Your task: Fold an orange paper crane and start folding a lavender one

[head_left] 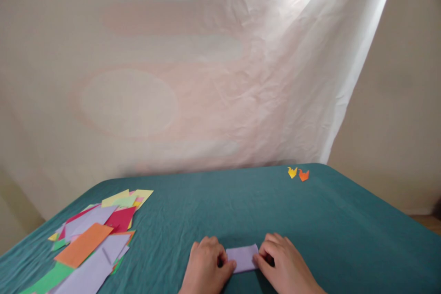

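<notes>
A small folded piece of lilac paper [242, 258] lies flat near the front middle of the table, between my two hands. My left hand [211, 264] pinches its left edge, thumb on top near the lower corner. On the other side, my right hand [280, 259] grips the right edge between thumb and curled fingers. The paper is a rectangle, wider than it is tall, with its lower edge towards me. My fingertips cover its side edges.
A loose pile of coloured paper sheets [84, 244] spreads over the table's left side. A yellow folded paper figure [292, 172] and an orange one [303, 175] rest at the far right. Green cloth [193, 206] covers the table; a pale sheet [206, 101] hangs behind.
</notes>
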A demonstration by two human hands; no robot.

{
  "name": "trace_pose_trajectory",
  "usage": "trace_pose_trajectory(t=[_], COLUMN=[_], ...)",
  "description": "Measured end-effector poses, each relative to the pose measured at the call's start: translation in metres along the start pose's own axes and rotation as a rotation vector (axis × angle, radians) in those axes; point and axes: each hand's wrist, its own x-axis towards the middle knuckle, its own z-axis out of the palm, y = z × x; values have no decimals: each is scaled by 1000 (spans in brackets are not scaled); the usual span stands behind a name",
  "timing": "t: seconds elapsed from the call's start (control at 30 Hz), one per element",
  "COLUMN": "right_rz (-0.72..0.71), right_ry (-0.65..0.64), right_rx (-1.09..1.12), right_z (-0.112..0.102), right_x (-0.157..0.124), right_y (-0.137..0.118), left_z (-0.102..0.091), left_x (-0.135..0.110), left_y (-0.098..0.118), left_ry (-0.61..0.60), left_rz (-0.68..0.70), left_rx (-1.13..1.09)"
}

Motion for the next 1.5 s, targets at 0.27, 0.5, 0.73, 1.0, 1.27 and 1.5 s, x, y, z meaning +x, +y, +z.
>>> trace_pose_trajectory(t=[0.27, 0.5, 0.73, 1.0, 1.27, 1.5], right_rz=[41, 53, 51, 36, 46, 51], right_ry=[-42, -49, -45, -35, -36, -26], right_rx=[-25, -47, -37, -35, -60, -54], right_z=[-1, -2, -1, -1, -1, -1], right_x=[2, 2, 3, 3, 3, 3], right_y=[-2, -2, 1, 0, 0, -1], left_z=[3, 1, 3, -1, -1, 0], left_x=[0, 2, 4, 2, 3, 2], left_y=[-5, -2, -5, -2, -2, -3], left_ry=[12, -5, 2, -22, -11, 0], left_rz=[33, 28, 31, 17, 20, 30], left_rx=[19, 26, 20, 23, 31, 21])
